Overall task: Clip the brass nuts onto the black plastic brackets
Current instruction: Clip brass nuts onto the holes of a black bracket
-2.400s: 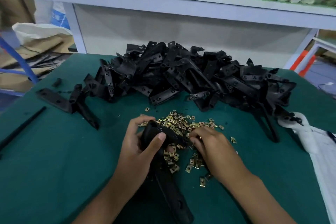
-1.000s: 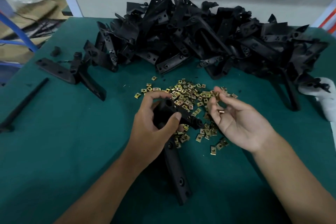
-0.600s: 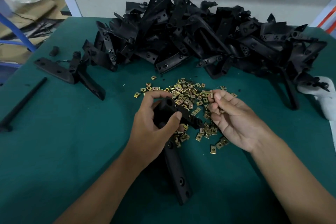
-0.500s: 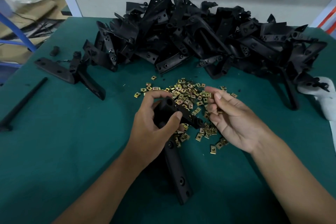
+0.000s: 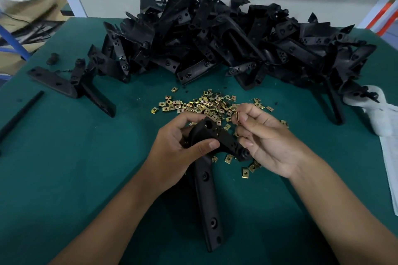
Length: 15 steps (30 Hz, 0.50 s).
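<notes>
Left hand (image 5: 172,153) grip wrapped round black bracket (image 5: 206,178) at its bend, long arm resting on green desk (image 5: 64,168). Right hand (image 5: 269,142) pinches one brass nut (image 5: 237,118) just above bracket. Loose nuts (image 5: 206,104) scattered behind, bracket pile (image 5: 226,43) beyond.

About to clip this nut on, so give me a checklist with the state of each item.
1. Left hand grips the bracket: ok.
2. Right hand pinches one nut: ok.
3. Nut touching the bracket: not ok, still apart.
4. Nut's open side faces the bracket edge: cannot tell.
5. More nuts on the table: ok.
6. Pile of brackets behind, within view: ok.
</notes>
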### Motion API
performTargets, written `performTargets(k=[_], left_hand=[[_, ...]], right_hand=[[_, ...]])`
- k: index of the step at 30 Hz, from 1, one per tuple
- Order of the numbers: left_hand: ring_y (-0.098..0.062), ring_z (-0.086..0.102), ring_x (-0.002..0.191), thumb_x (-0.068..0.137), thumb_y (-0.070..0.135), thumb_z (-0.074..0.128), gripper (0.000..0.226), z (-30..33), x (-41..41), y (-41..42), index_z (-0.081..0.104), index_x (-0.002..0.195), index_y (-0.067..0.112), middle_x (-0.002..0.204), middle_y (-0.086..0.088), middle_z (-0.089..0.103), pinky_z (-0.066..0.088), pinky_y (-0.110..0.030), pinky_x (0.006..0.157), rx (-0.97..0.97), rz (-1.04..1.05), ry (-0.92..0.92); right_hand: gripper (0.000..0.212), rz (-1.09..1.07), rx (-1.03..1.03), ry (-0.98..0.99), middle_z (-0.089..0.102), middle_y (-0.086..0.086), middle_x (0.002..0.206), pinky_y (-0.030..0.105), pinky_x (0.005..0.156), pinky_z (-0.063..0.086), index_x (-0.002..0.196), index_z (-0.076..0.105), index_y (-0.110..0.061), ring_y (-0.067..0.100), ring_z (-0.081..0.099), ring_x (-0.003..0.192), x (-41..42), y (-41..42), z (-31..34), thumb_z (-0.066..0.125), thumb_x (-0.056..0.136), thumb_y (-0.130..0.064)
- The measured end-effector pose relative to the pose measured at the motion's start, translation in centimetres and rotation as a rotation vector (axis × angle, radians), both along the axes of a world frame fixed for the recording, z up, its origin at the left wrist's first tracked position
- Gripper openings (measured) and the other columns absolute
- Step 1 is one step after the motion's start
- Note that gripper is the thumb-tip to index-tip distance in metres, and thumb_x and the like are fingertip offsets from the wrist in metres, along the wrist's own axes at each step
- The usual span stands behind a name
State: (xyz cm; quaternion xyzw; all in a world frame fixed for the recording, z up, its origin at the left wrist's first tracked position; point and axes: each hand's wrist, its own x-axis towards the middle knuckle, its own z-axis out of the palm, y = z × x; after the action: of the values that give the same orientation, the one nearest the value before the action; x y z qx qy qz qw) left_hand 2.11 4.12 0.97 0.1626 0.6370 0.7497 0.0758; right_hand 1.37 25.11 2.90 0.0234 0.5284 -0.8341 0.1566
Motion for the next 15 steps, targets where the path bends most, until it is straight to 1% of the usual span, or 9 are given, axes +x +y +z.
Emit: performTargets(k=[3, 5, 6, 8, 9, 11, 13, 15], left_hand=[[-0.007, 0.071, 0.090, 0.075, 0.027, 0.082, 0.029, 0.17, 0.07, 0.00, 0.073, 0.101, 0.035, 0.096, 0.007, 0.076, 0.055, -0.018, 0.077, -0.057, 0.002, 0.080], [-0.008, 0.071, 0.096, 0.075, 0.030, 0.082, 0.030, 0.13, 0.09, 0.05, 0.074, 0.104, 0.033, 0.101, 0.008, 0.077, 0.054, -0.018, 0.081, -0.084, 0.012, 0.095], [-0.008, 0.071, 0.097, 0.075, 0.030, 0.082, 0.031, 0.11, 0.12, 0.10, 0.074, 0.104, 0.032, 0.102, 0.008, 0.077, 0.055, -0.018, 0.082, -0.085, 0.015, 0.089], [-0.006, 0.071, 0.096, 0.075, 0.029, 0.082, 0.030, 0.15, 0.17, 0.16, 0.074, 0.105, 0.032, 0.101, 0.008, 0.077, 0.054, -0.017, 0.080, -0.087, 0.015, 0.086], [-0.006, 0.071, 0.095, 0.075, 0.029, 0.082, 0.030, 0.17, 0.19, 0.16, 0.074, 0.105, 0.032, 0.101, 0.008, 0.077, 0.054, -0.016, 0.079, -0.088, 0.012, 0.086], [-0.006, 0.072, 0.093, 0.075, 0.029, 0.082, 0.031, 0.25, 0.19, 0.13, 0.074, 0.105, 0.033, 0.100, 0.007, 0.077, 0.055, -0.017, 0.078, -0.086, -0.001, 0.083], [-0.008, 0.072, 0.092, 0.075, 0.029, 0.083, 0.031, 0.25, 0.22, 0.11, 0.074, 0.103, 0.034, 0.099, 0.005, 0.077, 0.055, -0.018, 0.077, -0.081, -0.008, 0.070], [-0.009, 0.073, 0.093, 0.073, 0.029, 0.084, 0.031, 0.24, 0.29, 0.15, 0.075, 0.102, 0.035, 0.100, 0.003, 0.078, 0.056, -0.019, 0.077, -0.071, -0.006, 0.059]], right_hand=[[0.009, 0.016, 0.063, 0.058, 0.059, -0.007, 0.077, 0.015, 0.050, 0.032, 0.077, 0.068, -0.026, 0.004, 0.031, 0.058, 0.21, -0.18, 0.17, 0.066, 0.083, -0.020], [0.003, 0.040, 0.058, 0.069, 0.057, -0.009, 0.069, 0.017, 0.051, 0.030, 0.083, 0.065, -0.022, 0.006, 0.030, 0.058, 0.36, -0.31, 0.18, 0.066, 0.084, -0.020], [0.004, 0.053, 0.056, 0.072, 0.055, -0.011, 0.065, 0.018, 0.052, 0.029, 0.089, 0.063, -0.021, 0.007, 0.030, 0.058, 0.43, -0.38, 0.15, 0.065, 0.085, -0.020], [0.015, 0.065, 0.083, 0.089, 0.055, -0.013, 0.063, 0.020, 0.054, 0.028, 0.099, 0.067, -0.021, 0.006, 0.034, 0.056, 0.54, -0.59, 0.04, 0.066, 0.084, -0.024], [0.018, 0.063, 0.102, 0.100, 0.055, -0.013, 0.063, 0.022, 0.056, 0.028, 0.098, 0.070, -0.023, 0.004, 0.037, 0.055, 0.58, -0.73, 0.01, 0.068, 0.081, -0.027], [0.015, 0.061, 0.119, 0.117, 0.057, -0.013, 0.065, 0.026, 0.058, 0.026, 0.088, 0.076, -0.026, 0.003, 0.041, 0.056, 0.65, -0.96, -0.04, 0.071, 0.075, -0.031], [0.014, 0.065, 0.109, 0.116, 0.059, -0.011, 0.066, 0.026, 0.058, 0.027, 0.083, 0.075, -0.025, 0.003, 0.045, 0.057, 0.67, -1.00, -0.13, 0.074, 0.071, -0.033], [0.019, 0.073, 0.080, 0.113, 0.056, -0.011, 0.063, 0.024, 0.056, 0.029, 0.079, 0.070, -0.023, 0.003, 0.044, 0.054, 0.61, -0.88, -0.27, 0.080, 0.069, -0.036]])
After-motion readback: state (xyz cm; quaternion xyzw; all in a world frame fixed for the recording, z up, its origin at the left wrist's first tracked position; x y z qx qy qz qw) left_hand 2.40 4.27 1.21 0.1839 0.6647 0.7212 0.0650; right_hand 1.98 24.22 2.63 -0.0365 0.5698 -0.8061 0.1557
